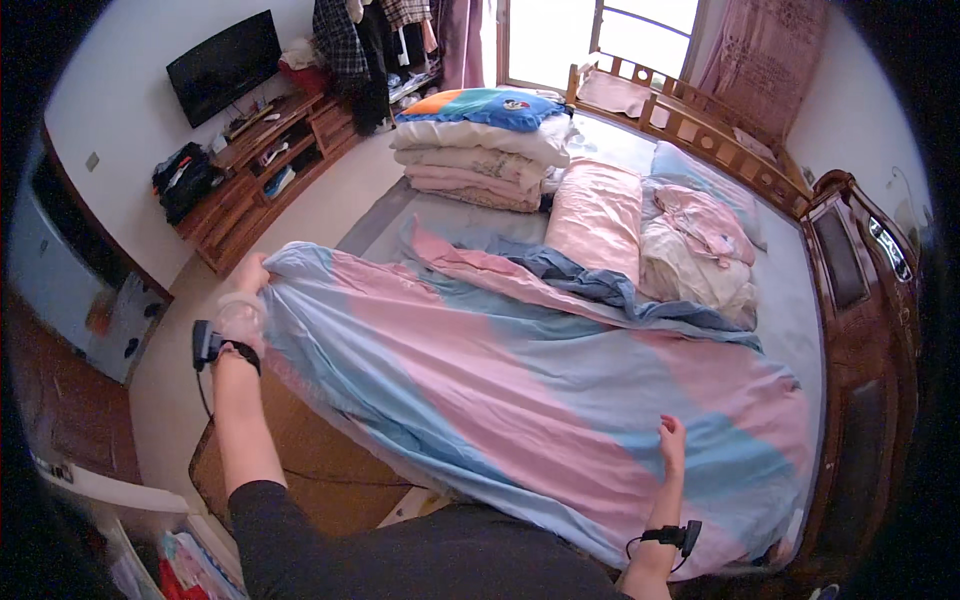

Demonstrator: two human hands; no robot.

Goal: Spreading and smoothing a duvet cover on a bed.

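A pink and light blue striped duvet cover (520, 380) lies spread over the bed. My left hand (248, 290) grips its left corner and lifts that edge off the mattress. My right hand (672, 445) rests flat on the cover near the bed's right side, fingers together and pointing up the bed. Both wrists carry a black strap with a small device.
A stack of folded quilts (480, 150) and a pink pillow (597, 215) sit further up the bed, beside crumpled clothing (700, 240). A dark wooden bed frame (860, 300) runs along the right. A wooden TV cabinet (260, 170) and hanging clothes (370, 40) stand at the left.
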